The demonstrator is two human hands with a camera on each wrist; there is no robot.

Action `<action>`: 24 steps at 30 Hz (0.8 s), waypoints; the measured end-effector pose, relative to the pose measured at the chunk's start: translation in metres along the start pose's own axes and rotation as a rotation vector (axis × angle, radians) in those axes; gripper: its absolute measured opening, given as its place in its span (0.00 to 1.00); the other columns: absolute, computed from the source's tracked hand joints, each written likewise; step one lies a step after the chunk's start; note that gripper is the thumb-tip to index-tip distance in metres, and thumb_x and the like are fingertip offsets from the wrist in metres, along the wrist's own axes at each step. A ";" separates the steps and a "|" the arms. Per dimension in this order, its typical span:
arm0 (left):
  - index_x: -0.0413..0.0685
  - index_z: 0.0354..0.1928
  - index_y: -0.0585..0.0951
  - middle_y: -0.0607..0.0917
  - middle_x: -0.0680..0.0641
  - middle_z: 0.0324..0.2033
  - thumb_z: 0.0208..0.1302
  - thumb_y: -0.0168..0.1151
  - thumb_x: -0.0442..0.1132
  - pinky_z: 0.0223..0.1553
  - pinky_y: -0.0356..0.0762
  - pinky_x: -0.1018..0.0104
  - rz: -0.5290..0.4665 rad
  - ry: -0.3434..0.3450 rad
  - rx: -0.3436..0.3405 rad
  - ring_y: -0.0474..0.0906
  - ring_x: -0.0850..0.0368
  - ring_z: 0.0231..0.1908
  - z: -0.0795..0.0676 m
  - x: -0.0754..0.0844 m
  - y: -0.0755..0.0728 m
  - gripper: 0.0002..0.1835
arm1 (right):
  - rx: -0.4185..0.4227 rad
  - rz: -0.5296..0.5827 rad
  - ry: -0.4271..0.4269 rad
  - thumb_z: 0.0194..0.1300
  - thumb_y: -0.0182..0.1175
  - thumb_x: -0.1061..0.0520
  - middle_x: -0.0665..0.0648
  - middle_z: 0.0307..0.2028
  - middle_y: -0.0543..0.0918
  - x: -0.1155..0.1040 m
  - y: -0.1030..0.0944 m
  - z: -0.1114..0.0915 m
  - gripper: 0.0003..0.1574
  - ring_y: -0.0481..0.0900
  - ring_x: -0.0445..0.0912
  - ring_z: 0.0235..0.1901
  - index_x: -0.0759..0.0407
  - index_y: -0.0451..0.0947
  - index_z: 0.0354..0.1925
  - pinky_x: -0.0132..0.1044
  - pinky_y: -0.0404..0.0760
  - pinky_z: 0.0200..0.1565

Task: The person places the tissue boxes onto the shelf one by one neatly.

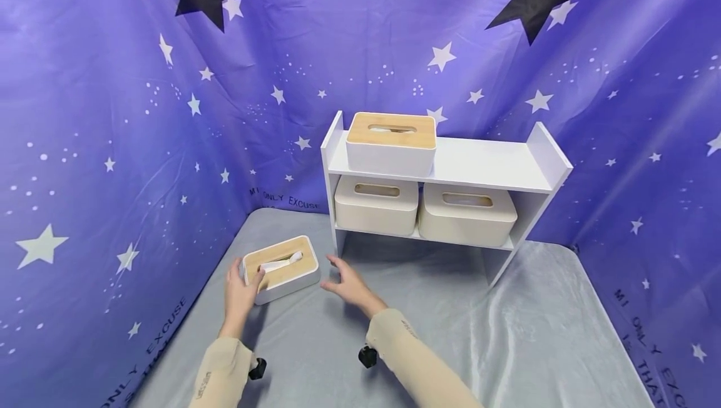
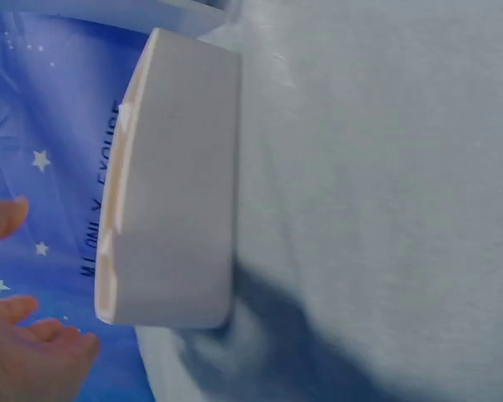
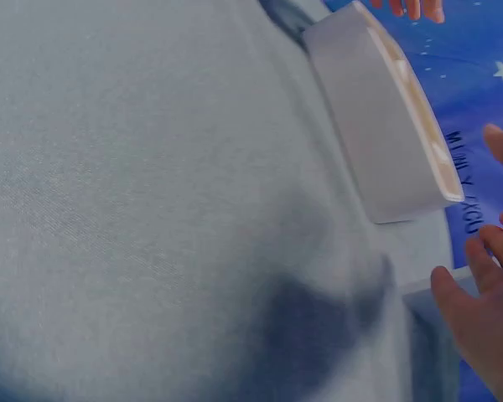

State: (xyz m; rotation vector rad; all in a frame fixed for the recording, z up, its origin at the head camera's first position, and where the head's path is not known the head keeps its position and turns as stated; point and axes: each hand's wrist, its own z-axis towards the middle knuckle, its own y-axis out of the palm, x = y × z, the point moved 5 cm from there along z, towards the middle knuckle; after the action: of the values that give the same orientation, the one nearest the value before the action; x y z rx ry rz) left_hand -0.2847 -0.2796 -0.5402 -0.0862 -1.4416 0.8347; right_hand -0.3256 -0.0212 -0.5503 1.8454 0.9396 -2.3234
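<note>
A white tissue box (image 1: 288, 275) with a wood-look lid lies on the grey cloth at the left, a white tissue (image 1: 280, 263) showing in its slot. At its left end is my left hand (image 1: 239, 295), thumb and fingers spread and overlapping the lid's edge in the head view. The left wrist view shows a gap between that hand (image 2: 38, 356) and the box (image 2: 180, 184). My right hand (image 1: 352, 286) hovers just off the box's right end, fingers apart and holding nothing. From the right wrist, the same hand (image 3: 486, 318) appears beside the box's near corner.
Behind and to the right stands a white two-tier shelf (image 1: 484, 161). Another wood-lidded tissue box (image 1: 391, 159) sits on its top tier at the left. Two cream boxes (image 1: 376, 214) with oval slots fill the lower tier. Purple star-printed curtains (image 1: 141, 176) enclose the grey cloth (image 1: 439, 314).
</note>
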 end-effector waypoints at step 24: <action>0.26 0.68 0.51 0.61 0.23 0.63 0.53 0.68 0.33 0.65 0.60 0.42 0.028 -0.073 -0.177 0.60 0.31 0.63 -0.014 -0.028 0.013 0.47 | -0.121 0.250 0.163 0.61 0.62 0.61 0.67 0.68 0.60 0.017 0.025 0.002 0.47 0.57 0.58 0.68 0.69 0.49 0.70 0.51 0.56 0.70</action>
State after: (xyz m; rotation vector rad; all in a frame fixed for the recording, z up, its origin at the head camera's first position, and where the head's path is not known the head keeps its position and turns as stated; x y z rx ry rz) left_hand -0.2758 -0.2796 -0.5730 -0.2123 -1.5847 0.7375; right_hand -0.3229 -0.0374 -0.5758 1.9956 0.7904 -1.9559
